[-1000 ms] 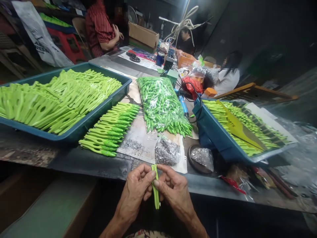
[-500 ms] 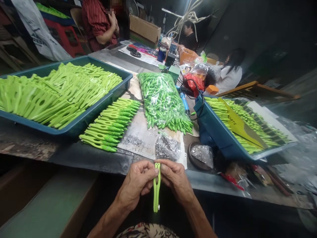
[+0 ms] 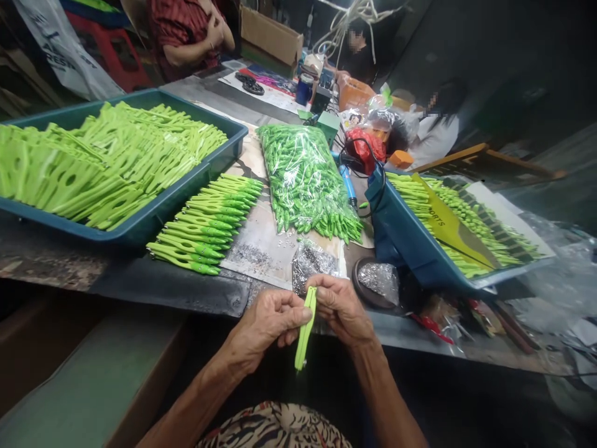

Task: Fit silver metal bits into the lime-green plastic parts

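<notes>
Between my hands is a slim lime-green plastic two-armed piece (image 3: 305,336), tilted, its narrow lower end pointing down with a small shiny bit of metal on it. My left hand (image 3: 270,320) pinches its upper left side between thumb and fingers. The fingertips of my right hand (image 3: 342,311) close on its top end from the right. Just beyond my hands lies a clear bag of small metal parts (image 3: 313,260). To the left on the table is a neat row of similar lime pieces with darker green tips (image 3: 200,230).
A blue tray (image 3: 177,186) heaped with lime pieces stands left. Behind my hands lies a clear bag of green tips (image 3: 303,180). Right are a dark dish (image 3: 373,302) and a blue bin (image 3: 401,249) of lime pieces. A blue tool (image 3: 347,182) lies near its cord. Several people sit beyond.
Both hands have risen slightly and moved a little right with the lime piece, which now leans instead of hanging upright. The view has shifted slightly.
</notes>
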Available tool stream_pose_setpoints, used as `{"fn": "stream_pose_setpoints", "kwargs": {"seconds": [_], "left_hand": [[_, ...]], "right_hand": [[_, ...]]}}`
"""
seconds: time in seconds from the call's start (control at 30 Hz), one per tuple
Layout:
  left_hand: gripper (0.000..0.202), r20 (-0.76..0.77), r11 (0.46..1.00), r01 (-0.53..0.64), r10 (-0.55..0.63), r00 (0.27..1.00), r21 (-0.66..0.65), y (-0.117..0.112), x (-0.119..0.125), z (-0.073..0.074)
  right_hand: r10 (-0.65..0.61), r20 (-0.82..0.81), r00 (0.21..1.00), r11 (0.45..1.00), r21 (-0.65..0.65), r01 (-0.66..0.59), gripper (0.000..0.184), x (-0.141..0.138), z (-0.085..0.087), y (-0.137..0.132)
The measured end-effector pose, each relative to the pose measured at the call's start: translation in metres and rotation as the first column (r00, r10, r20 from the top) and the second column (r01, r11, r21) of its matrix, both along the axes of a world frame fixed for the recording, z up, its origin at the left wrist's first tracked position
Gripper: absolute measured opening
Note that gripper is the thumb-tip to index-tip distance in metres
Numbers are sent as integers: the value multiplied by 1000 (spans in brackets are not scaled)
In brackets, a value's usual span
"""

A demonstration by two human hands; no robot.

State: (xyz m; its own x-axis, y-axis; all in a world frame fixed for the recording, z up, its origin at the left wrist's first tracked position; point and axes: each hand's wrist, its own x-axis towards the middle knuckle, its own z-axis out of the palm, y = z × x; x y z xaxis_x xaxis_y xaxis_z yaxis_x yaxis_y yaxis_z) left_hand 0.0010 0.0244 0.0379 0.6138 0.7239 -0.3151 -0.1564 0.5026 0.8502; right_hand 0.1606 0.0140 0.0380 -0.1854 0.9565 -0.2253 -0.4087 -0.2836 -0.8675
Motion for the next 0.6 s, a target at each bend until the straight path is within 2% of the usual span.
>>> {"fn": "stream_pose_setpoints", "kwargs": {"seconds": [0.2,0.37,0.6], "left_hand": [[24,49,996,84,-85,995,7,6,7,1],[21,80,996,83,-80,994,-27,11,14,2],[19,25,997,76,-75,997,-31,12,11,2]], "right_hand": [[-31,-22,999,999,38,32,25,15,-1,15],[-44,-36,998,998,49,46,26,18,-5,16],[-30,-44,999,998,53,32,24,16,-8,18]]}}
